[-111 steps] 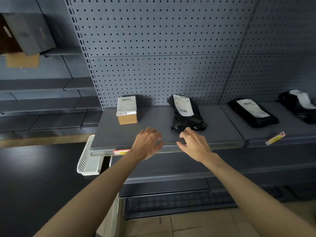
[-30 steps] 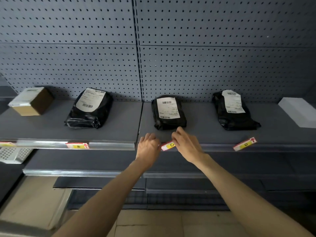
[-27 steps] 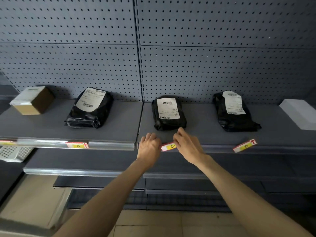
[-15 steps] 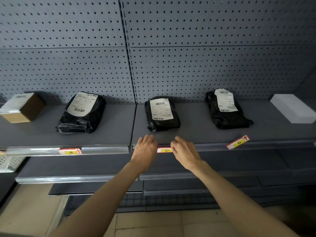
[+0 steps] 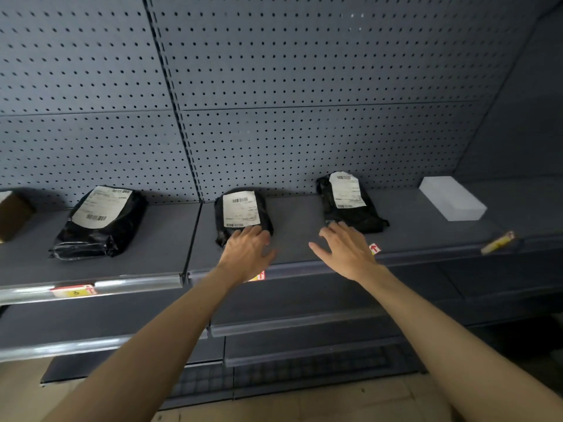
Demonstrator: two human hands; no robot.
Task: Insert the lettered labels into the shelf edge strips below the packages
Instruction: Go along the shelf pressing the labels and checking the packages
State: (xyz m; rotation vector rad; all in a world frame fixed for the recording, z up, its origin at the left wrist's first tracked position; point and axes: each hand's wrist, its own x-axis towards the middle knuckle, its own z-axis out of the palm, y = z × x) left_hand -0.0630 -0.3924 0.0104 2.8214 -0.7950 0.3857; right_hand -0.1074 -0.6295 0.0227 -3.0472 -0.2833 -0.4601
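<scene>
Dark pegboard shelving is showing two red-and-yellow paper labels (image 5: pixel 74 291) sitting in the edge strips, while the open, empty right hand (image 5: pixel 345 251) is hovering over a loose label (image 5: pixel 375 248) beside the open left hand (image 5: pixel 247 250), and another loose label (image 5: pixel 498 242) is lying further right.

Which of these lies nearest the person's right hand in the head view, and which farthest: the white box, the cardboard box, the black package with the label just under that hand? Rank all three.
From the right hand:
1. Black package, just behind the fingertips.
2. White box, further right along the shelf.
3. Cardboard box, at the far left edge, beyond the left hand.
</scene>
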